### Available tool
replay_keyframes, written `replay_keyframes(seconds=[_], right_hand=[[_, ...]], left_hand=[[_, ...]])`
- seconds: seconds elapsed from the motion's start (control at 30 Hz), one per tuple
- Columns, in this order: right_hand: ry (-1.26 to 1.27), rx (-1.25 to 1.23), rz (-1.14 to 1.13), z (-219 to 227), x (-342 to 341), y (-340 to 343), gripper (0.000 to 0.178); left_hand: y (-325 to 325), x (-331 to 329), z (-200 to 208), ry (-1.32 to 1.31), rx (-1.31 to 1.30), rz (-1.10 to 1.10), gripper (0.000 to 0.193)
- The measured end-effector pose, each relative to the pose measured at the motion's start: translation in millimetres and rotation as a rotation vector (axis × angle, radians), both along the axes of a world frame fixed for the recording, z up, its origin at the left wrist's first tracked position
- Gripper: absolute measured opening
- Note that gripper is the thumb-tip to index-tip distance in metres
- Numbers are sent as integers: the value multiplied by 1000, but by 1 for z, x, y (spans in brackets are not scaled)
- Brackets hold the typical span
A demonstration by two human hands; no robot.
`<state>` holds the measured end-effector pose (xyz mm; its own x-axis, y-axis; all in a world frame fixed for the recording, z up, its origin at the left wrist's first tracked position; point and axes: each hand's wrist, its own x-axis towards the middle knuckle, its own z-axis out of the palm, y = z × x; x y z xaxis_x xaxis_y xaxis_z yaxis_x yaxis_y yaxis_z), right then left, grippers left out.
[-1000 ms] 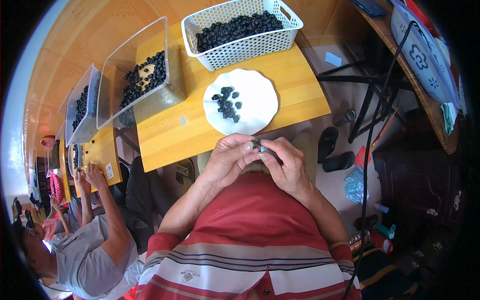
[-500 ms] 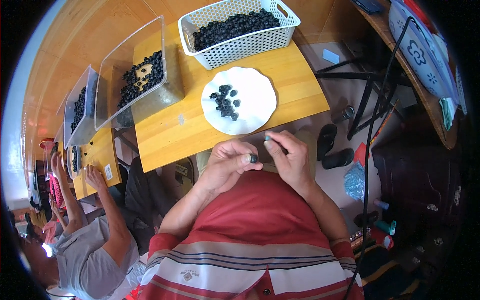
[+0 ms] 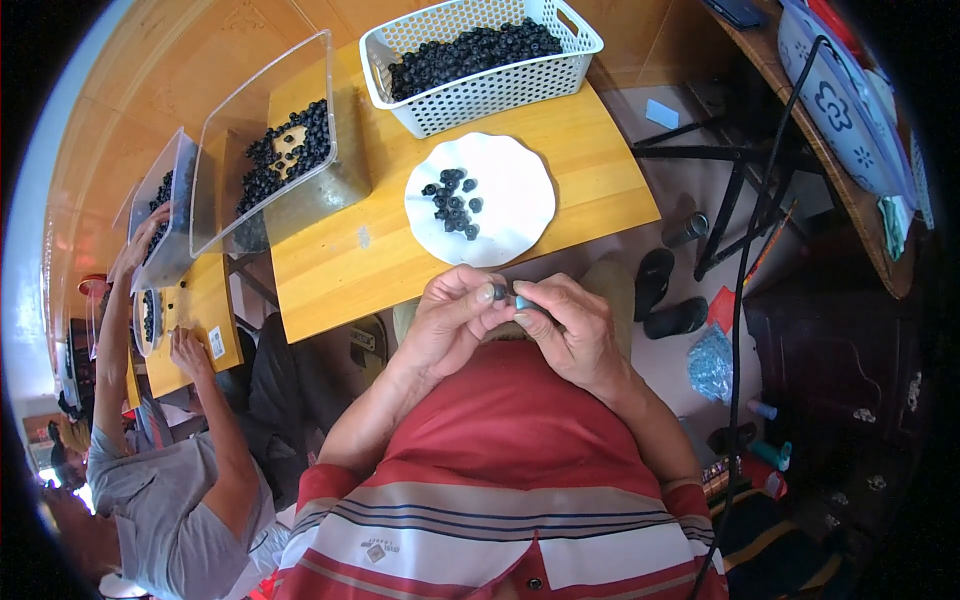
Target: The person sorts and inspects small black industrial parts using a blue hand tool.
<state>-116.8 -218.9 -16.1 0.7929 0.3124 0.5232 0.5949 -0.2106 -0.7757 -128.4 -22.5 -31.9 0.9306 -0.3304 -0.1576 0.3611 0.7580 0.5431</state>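
Between the thumb and fingers of my left hand is a small dark round piece that looks like a blueberry. My right hand pinches a small light-blue tool, mostly hidden by the fingers; its thin end meets the berry or comes very close to it. Both hands are held together over my lap, just off the table's near edge. Beyond them, a white wavy-rimmed plate carries several of the same dark berries on its left half.
A white perforated basket full of dark berries stands at the back of the wooden table. Left of the plate is a clear plastic bin of them. At far left a co-worker reaches into another bin. A black cable hangs at right.
My right hand has moved left, bringing the light-blue tool to the berry in my left hand, which has risen slightly. The co-worker's far arm has reached up into a bin.
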Motion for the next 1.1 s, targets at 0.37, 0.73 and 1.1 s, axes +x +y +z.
replay_keyframes(seconds=[0.37, 0.73, 1.1], right_hand=[[-7, -7, 4, 0, 1, 1, 26], [25, 32, 12, -2, 0, 1, 24], [88, 31, 3, -4, 1, -4, 22]], left_hand=[[1, -1, -5, -5, -17, -38, 12], [-2, -2, -8, -30, -25, -63, 11], [-3, -2, -10, 2, -24, -46, 13]])
